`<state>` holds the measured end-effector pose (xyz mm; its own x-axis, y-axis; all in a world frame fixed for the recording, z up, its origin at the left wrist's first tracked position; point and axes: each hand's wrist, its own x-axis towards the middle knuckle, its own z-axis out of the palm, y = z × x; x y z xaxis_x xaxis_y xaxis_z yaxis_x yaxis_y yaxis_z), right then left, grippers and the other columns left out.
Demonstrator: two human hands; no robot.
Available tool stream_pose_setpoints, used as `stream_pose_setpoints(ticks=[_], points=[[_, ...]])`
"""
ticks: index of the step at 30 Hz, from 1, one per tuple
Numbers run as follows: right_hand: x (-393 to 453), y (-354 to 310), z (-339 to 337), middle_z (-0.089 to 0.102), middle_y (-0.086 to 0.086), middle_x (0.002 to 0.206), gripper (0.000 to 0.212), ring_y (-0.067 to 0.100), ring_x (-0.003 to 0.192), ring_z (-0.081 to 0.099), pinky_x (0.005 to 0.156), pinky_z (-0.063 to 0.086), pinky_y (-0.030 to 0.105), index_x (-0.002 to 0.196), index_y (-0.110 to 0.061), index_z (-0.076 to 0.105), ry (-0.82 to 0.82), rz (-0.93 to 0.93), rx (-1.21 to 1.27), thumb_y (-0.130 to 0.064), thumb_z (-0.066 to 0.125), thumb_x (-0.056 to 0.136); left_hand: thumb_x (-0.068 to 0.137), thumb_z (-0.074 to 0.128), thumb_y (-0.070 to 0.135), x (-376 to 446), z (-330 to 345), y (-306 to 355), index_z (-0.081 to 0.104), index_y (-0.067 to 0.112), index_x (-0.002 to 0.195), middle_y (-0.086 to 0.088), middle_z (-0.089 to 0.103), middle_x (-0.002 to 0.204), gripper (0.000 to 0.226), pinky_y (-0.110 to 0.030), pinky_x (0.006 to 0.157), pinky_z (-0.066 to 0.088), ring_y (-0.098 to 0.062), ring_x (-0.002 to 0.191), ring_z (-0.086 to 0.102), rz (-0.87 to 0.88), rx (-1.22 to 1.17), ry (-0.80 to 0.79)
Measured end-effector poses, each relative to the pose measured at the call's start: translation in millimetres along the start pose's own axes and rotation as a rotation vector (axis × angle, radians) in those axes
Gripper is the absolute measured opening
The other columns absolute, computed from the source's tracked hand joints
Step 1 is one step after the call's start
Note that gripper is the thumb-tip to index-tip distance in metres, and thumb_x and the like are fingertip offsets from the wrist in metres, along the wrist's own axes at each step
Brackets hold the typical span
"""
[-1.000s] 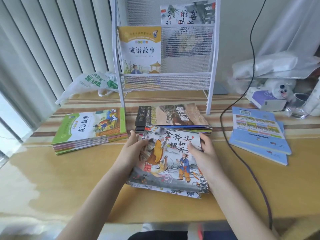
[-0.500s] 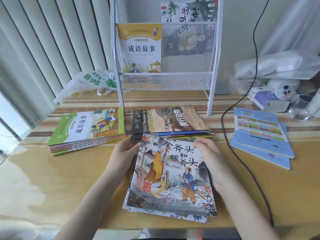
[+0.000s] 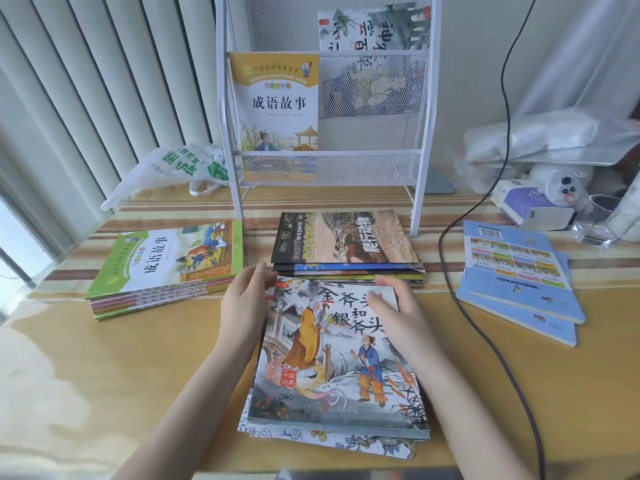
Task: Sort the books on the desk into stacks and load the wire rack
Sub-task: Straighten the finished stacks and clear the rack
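A stack of thin picture books [image 3: 332,368], topped by a cover with an old man in a yellow robe, lies flat near the desk's front edge. My left hand [image 3: 246,299] presses against its upper left edge. My right hand [image 3: 398,313] rests over its upper right corner. Behind it lies a stack with a dark animal cover [image 3: 346,240]. A green-covered stack [image 3: 166,265] sits to the left, a blue stack [image 3: 512,271] to the right. The white wire rack [image 3: 329,168] stands at the back, with a yellow book [image 3: 277,102] in its lower tier and an ink-painting book [image 3: 374,29] above.
A black cable [image 3: 485,341] runs down the desk between the middle and blue stacks. A plastic bag [image 3: 173,168] lies left of the rack. A tissue box [image 3: 526,206], a plush toy [image 3: 561,185] and wrapped bundles crowd the back right corner. Vertical blinds hang at the left.
The picture book stack has slid toward me and now lies flat near the front edge. My right hand has shifted from its side onto the cover's upper right.
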<state>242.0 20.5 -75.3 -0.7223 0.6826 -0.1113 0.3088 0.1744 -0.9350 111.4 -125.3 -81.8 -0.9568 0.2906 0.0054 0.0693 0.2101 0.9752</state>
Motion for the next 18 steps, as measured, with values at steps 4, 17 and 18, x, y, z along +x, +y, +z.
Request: stream_pose_setpoints(ticks=[4, 17, 18], points=[[8, 11, 3, 0.052, -0.006, 0.117, 0.022, 0.005, 0.094, 0.048, 0.067, 0.033, 0.014, 0.118, -0.024, 0.047, -0.047, -0.049, -0.055, -0.035, 0.043, 0.098, 0.098, 0.04, 0.048, -11, 0, -2, 0.062, 0.021, 0.117, 0.024, 0.056, 0.104, 0.04, -0.022, 0.083, 0.032, 0.012, 0.093, 0.048, -0.005, -0.014, -0.264], [-69, 5, -13, 0.016, -0.026, 0.153, 0.069, 0.001, 0.144, 0.007, 0.115, 0.006, 0.042, 0.143, -0.044, 0.021, -0.105, -0.649, -0.434, -0.073, 0.038, 0.083, 0.099, 0.046, 0.033, 2, 1, -6, 0.053, 0.033, 0.087, 0.023, 0.052, 0.087, 0.014, -0.027, 0.081, 0.033, 0.011, 0.081, 0.044, 0.021, -0.008, -0.25], [-78, 11, -10, 0.021, -0.021, 0.154, 0.078, 0.005, 0.145, 0.009, 0.113, 0.002, 0.051, 0.145, -0.041, 0.021, -0.106, -0.827, -0.691, -0.079, 0.035, 0.079, 0.099, 0.046, 0.034, 3, 1, -6, 0.053, 0.032, 0.086, 0.022, 0.052, 0.086, 0.015, -0.026, 0.078, 0.036, 0.011, 0.081, 0.045, 0.05, 0.037, -0.272]])
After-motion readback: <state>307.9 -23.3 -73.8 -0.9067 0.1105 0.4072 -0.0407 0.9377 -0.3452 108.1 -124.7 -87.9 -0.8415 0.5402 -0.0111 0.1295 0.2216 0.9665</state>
